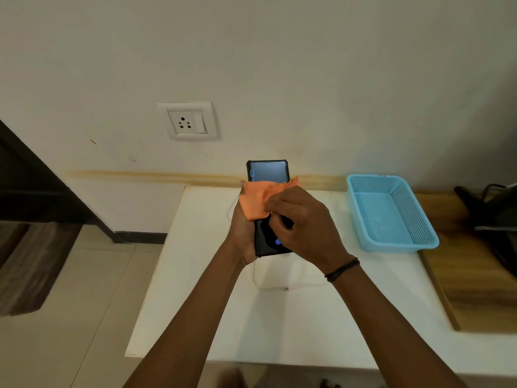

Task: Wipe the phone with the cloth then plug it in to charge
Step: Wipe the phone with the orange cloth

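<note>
White table against a cream wall, tiled floor at left. Nearest on it, a thin white charging cable lies loose under the hands, free end pointing right; hard to see against the top. Above the table, the left hand cradles a black rectangular phone in a black bumper case from its left edge and back, fingers wrapped around it, though most are hidden behind. Screen faces up and is lit. Right hand presses a small orange microfibre cloth onto the middle of the screen, fingers curled over the cloth. Judgement: wiping step in progress, plugging not started. Phone is rigid, light, glass-fronted, so fragile if dropped and slick; best held by the rubbery case edges. Cloth is soft, limp, bunches easily; pinch a fold. Cable is floppy; take it at the plug end. Right of the hands, an empty light-blue perforated plastic basket. Farthest, a white wall socket with switch, nothing plugged in.
</note>
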